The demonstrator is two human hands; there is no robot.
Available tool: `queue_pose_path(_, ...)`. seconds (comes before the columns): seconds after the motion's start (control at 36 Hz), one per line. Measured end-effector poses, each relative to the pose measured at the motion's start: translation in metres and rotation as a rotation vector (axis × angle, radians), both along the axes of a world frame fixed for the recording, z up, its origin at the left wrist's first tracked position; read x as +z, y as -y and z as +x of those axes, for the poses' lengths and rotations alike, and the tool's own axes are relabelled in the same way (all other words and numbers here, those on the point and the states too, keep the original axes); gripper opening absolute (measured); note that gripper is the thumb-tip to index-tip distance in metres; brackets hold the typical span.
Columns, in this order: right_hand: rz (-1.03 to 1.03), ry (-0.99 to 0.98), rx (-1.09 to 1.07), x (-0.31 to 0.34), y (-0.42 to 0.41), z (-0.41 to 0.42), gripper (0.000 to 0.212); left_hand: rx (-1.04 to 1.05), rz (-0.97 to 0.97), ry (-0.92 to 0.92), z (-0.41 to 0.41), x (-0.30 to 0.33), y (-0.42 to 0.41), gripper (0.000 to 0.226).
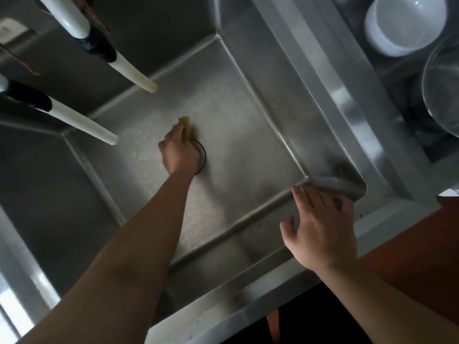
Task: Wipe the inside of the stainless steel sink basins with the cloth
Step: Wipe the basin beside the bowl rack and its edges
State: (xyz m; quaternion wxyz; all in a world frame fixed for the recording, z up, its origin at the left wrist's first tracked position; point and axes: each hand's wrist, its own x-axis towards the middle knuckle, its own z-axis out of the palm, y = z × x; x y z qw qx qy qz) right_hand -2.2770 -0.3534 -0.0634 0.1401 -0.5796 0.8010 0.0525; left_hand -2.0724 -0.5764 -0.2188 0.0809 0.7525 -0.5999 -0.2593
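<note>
Two white spouts [82, 120] hang over sink basin [248, 135] at far-left corner. Left hand [179, 155], fingers curled round yellow cloth [186, 129], presses it to basin floor just beside centre drain [201, 155]. Right hand [323, 227], fingers straight, slightly spread, rests on near-right rim. White bowl [404, 23], glass bowl [442, 88] in next basin, far right.

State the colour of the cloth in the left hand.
Yellow cloth, seen in the head view.

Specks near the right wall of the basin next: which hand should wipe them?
Left, probably. The left hand already holds the cloth on the basin floor by the drain. The right hand rests open on the sink rim, bracing.
</note>
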Motion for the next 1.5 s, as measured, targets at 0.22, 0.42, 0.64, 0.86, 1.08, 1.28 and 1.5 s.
queue_pose_path(0.22,0.0,0.004,0.003,-0.001,0.0,0.0,0.051,-0.659,0.211,0.162,-0.084,-0.018,-0.009,0.048)
queue_pose_path(0.42,-0.006,-0.006,0.006,0.0,0.0,0.0,0.048,-0.676,0.2,0.222,-0.051,-0.021,-0.016,0.044)
queue_pose_path(0.64,-0.03,-0.028,0.011,-0.003,-0.002,0.0,0.042,-0.552,0.285,0.255,0.025,-0.026,-0.024,0.058)
queue_pose_path(0.86,-0.03,-0.06,0.023,-0.004,-0.002,0.0,0.032,-0.061,0.212,0.006,0.047,-0.006,-0.06,0.058)
queue_pose_path(1.08,0.053,-0.081,0.058,0.0,0.0,-0.001,0.031,0.557,0.2,-0.46,0.066,0.037,-0.09,0.054)
queue_pose_path(1.28,0.238,-0.145,0.109,0.01,0.005,0.003,0.035,0.715,0.329,-0.503,0.09,0.059,-0.11,0.06)
queue_pose_path(1.5,0.607,0.107,0.297,0.02,0.06,0.013,0.069,0.849,0.419,-0.718,0.093,0.09,-0.128,0.042)
